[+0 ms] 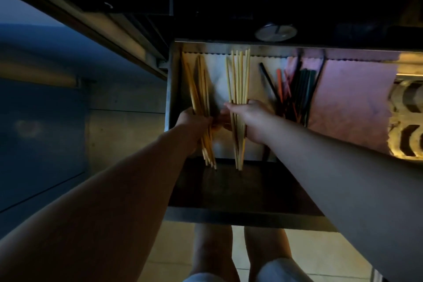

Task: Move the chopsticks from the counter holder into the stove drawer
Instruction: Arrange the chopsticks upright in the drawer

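Ops: head view, where are the chopsticks?

Bench: Over the open stove drawer (170, 89), none let go yet. Left hand (194, 121) is clamped round a bundle of darker yellow chopsticks (199, 82) by the drawer's left wall. Right hand (249, 119) is clamped round a bundle of pale chopsticks (240, 75) mid-drawer. Both bundles run front to back, with near ends sticking out past the white liner (217, 80). Can't tell if either bundle touches the liner.

Ops: why split them?

Bench: My read is sorting by colour. One lane per bundle, parallel, so they lie flat and the drawer shuts. Dark and orange chopsticks (295, 89) lie in a loose pile further right, at the edge of the pink liner (354, 103), apart from both hands.

Ops: counts?

Bench: Two held bundles, one loose pile, two liners, two stove knobs (275, 32) above. Pale bundle shows about seven far tips. Yellow bundle and dark pile overlap too much to count.
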{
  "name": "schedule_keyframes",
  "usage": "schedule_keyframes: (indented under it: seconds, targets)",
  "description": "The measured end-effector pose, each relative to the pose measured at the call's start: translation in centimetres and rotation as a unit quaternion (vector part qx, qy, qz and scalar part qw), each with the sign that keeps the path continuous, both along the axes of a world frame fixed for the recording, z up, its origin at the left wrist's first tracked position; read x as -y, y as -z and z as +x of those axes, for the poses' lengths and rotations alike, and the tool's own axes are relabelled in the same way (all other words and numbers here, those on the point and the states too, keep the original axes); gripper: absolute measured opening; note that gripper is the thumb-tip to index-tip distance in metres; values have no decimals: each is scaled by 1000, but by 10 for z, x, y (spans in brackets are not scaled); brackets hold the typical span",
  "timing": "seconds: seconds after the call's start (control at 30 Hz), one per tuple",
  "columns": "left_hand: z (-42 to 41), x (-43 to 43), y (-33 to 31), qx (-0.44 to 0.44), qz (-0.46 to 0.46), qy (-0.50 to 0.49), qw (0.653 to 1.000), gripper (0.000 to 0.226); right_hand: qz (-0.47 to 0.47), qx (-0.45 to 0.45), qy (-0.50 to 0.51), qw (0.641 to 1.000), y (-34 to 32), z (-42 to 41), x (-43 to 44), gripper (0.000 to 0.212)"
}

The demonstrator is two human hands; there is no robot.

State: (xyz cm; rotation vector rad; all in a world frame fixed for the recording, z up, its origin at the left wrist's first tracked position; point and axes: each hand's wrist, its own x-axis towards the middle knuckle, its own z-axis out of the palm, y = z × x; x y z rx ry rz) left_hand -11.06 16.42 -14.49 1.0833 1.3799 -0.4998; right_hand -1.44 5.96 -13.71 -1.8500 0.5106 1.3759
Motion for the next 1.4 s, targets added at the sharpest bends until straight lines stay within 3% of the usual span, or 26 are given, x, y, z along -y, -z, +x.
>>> schedule_keyframes:
  seconds: [0.1,0.2,0.5,0.6,0.73,0.83,0.93,1.0,1.13,1.3,1.4]
  targets:
    - [0,-5,13,10,13,36,999,41,-9,9,40,999,18,-9,-15,34]
    - [1,-9,16,21,22,74,997,49,-29,58,14,998,29,-15,-24,42]
    - [-1,-8,13,28,48,159,986,42,-85,173,-76,978,34,-18,-23,35]
    - [-1,-11,8,4,142,212,967,42,-95,200,-88,971,34,-19,-21,36]
    - [2,-6,-9,7,204,239,949,68,-106,241,-90,961,31,-19,-14,29]
    - [7,4,-17,-6,219,369,903,90,-106,277,-97,950,27,-20,-8,30]
    - [5,9,-14,-18,204,535,820,86,-90,311,-144,935,20,-22,-3,31]
    - [1,8,-11,-46,182,575,796,89,-78,320,-177,927,17,-24,-1,32]
    - [-1,2,-13,-82,162,563,806,104,-71,296,-182,935,19,-24,-2,32]
    - [-3,2,-13,-83,142,546,821,100,-65,277,-194,939,20,-26,2,35]
    - [-3,3,-11,-62,183,566,801,97,-62,267,-187,943,22,-27,3,37]
